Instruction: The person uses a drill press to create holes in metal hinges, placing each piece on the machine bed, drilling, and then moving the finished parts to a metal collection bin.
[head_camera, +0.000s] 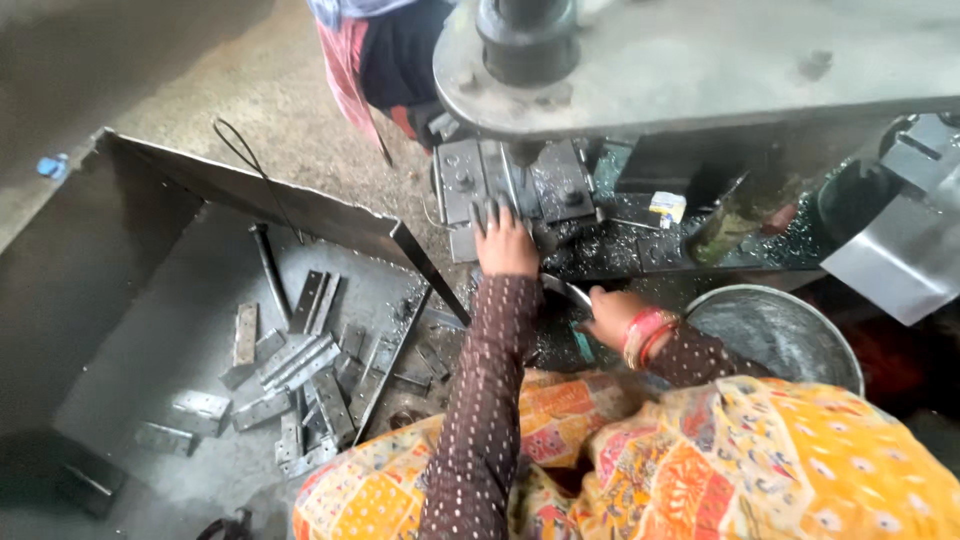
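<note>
My left hand (505, 243) reaches forward in a brown dotted sleeve and lies with fingers spread on the grey die block (560, 185) of a press machine. It grips nothing that I can see. My right hand (612, 317), with red bangles at the wrist, is nearer my body and is closed on a thin flat metal strip (566, 291). The strip points left toward my left wrist. Metal shavings cover the press bed (640, 250) around both hands.
A large sheet-metal tray (150, 330) on my left holds several flat perforated metal strips (300, 365). A round steel basin (780, 335) stands to the right of my right hand. The heavy press arm (700, 60) overhangs the bed. Another person's clothing (375, 60) shows behind the machine.
</note>
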